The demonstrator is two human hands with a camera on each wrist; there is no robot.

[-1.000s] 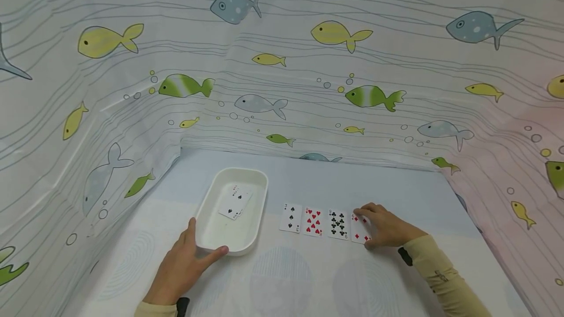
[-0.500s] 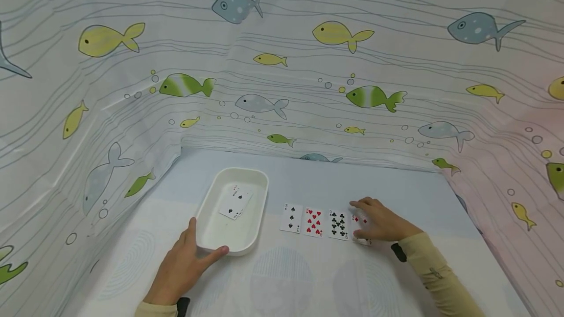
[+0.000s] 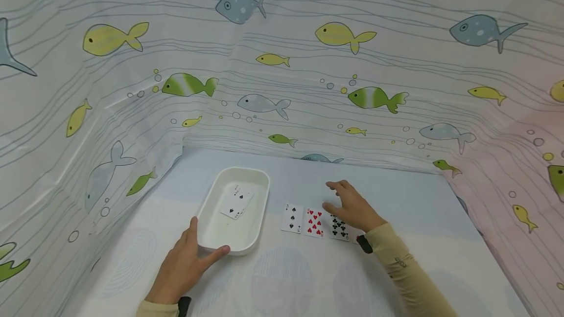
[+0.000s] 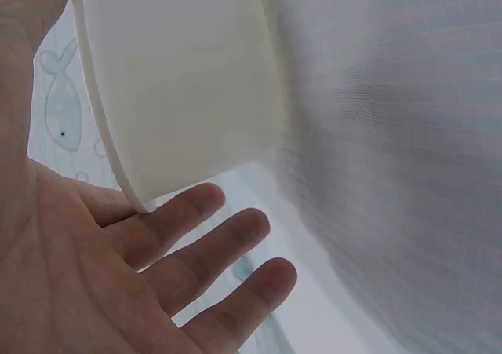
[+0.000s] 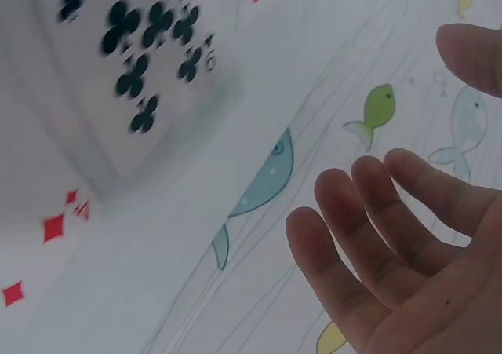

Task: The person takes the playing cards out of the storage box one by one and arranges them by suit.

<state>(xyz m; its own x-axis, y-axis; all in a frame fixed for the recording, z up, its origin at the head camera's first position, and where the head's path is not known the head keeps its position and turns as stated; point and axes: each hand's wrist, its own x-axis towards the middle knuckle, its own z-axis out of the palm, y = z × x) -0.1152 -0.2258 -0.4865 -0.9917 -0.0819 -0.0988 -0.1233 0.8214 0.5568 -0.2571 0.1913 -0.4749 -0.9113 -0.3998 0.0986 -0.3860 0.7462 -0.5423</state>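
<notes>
My left hand rests at the near left corner of a white rectangular tray, its thumb on the front rim and forefinger along the left wall. In the left wrist view the other fingers stay relaxed beside the tray's outer wall. Overlapping playing cards lie inside, a two of spades on top. My right hand hovers with loose, spread fingers, holding nothing. It overlaps the nine of clubs. A four of diamonds is mostly hidden by the wrist in the head view.
Left of the clubs card, an eight of hearts and a three of spades lie face up in the same row. A fish-patterned sheet rises behind and at both sides of the pale table.
My right hand has come off the four of diamonds and moved left and away from me, over the nine of clubs. The left hand and tray have stayed put.
</notes>
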